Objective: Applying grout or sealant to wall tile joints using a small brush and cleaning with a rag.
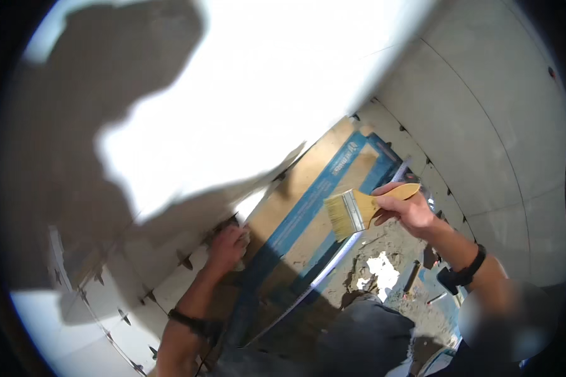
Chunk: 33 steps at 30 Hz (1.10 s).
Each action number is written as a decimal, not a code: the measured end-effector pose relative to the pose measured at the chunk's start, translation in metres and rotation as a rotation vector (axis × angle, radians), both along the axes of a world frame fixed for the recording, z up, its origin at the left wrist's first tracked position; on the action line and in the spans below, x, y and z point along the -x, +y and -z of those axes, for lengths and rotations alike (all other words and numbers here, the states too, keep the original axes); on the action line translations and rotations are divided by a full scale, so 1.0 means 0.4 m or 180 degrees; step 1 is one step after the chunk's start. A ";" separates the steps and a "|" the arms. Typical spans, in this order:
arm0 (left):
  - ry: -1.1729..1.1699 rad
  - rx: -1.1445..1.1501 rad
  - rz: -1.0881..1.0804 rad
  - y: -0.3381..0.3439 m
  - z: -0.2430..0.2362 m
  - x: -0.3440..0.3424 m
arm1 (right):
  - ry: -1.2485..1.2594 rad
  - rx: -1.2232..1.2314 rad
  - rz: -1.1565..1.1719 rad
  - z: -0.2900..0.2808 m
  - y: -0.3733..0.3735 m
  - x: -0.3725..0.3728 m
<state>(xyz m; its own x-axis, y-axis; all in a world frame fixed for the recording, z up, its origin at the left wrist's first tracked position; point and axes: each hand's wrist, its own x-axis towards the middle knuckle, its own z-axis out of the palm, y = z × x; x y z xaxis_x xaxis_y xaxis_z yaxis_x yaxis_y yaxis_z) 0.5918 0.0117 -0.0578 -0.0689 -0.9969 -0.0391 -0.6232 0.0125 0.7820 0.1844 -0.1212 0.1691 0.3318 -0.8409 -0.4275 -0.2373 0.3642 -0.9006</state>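
Note:
A wide flat paintbrush (351, 213) with pale bristles, a metal band and a yellow wooden handle is in my right hand (409, 208). The fingers wrap round the handle, and the bristles point left above the cardboard. Down by the foot of the left wall is my left hand (228, 247), its fingers curled together near a dark gap at the wall's lower edge. Whatever those fingers hold, if anything, is hidden. Beside that hand, a dark tile wedge (183, 261) sticks out of a joint.
Brown cardboard with blue bands (314, 182) covers the floor between the tiled walls. A long thin strip (333, 261) crosses it. A dark-handled tool (412, 276) lies on the dusty floor at right. Dark wedges line the right tiled wall (478, 113). Strong sunlight washes out the left wall.

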 end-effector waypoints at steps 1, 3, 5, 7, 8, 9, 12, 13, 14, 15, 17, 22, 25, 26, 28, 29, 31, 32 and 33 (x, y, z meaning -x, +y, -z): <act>-0.0311 -0.0270 0.0158 0.046 -0.024 -0.070 | -0.0462 -0.0405 0.0377 0.000 0.010 0.031; -0.0705 -0.0880 0.0358 0.131 -0.112 -0.154 | -0.0924 -0.0734 0.0781 0.031 0.025 0.126; -0.0731 -0.1634 0.0631 0.107 -0.288 -0.120 | -0.0959 -0.0851 0.1526 0.067 0.069 0.235; -0.0903 -0.2021 0.0600 0.102 -0.448 -0.135 | -0.1131 -0.1266 0.2217 0.082 0.114 0.283; -0.0915 -0.1957 0.0476 0.126 -0.511 -0.177 | -0.0927 -0.1362 0.2494 0.069 0.140 0.288; -0.1043 -0.2002 0.0386 0.133 -0.587 -0.186 | -0.0855 -0.1392 0.2707 0.032 0.182 0.307; -0.1710 -0.2497 0.0172 0.112 -0.831 -0.293 | -0.0586 -0.1309 0.3025 -0.115 0.383 0.361; -0.1078 -0.2912 -0.0386 0.127 -0.892 -0.302 | -0.0581 -0.1256 0.2953 -0.201 0.459 0.403; -0.0959 -0.3180 -0.0453 0.006 -1.115 -0.016 | -0.0387 -0.1464 0.3269 -0.282 0.576 0.462; -0.0937 -0.2685 -0.0278 0.012 -1.201 0.004 | -0.0369 -0.1617 0.3400 -0.385 0.648 0.488; -0.0664 -0.3183 -0.0336 -0.053 -1.389 0.235 | 0.0825 -0.1091 0.3092 -0.479 0.883 0.570; -0.0208 -0.3372 0.0980 -0.140 -1.781 0.714 | 0.1981 -0.1533 0.3576 -0.914 1.217 0.654; -0.1184 -0.2443 0.1103 -0.232 -1.791 0.881 | 0.1884 -0.1787 0.4385 -1.093 1.411 0.659; -0.1341 -0.2207 0.1173 -0.253 -1.805 0.946 | 0.1798 -0.2081 0.4746 -1.177 1.469 0.653; -0.1504 -0.1880 0.1334 -0.272 -1.822 1.114 | 0.1458 -0.2429 0.5523 -1.299 1.601 0.653; -0.1550 -0.1757 0.1393 -0.278 -1.832 1.180 | 0.1264 -0.2734 0.5644 -1.329 1.650 0.634; -0.1611 -0.1585 0.1628 -0.277 -1.822 1.337 | 0.1872 -0.2129 0.6159 -1.330 1.745 0.543; -0.1695 -0.1490 0.1878 -0.280 -1.805 1.410 | 0.1755 -0.2280 0.6410 -1.320 1.784 0.505; -0.1822 -0.1408 0.2126 -0.276 -1.814 1.462 | 0.1604 -0.2482 0.6642 -1.329 1.813 0.442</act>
<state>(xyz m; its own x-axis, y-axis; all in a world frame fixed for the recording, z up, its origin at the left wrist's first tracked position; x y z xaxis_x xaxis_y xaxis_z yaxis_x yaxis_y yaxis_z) 0.0070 -0.0986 0.6676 -0.4672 -0.6472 -0.6024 -0.8805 0.2788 0.3834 0.0075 0.6039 0.7007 -0.6898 0.5474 -0.4739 0.7209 0.4584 -0.5198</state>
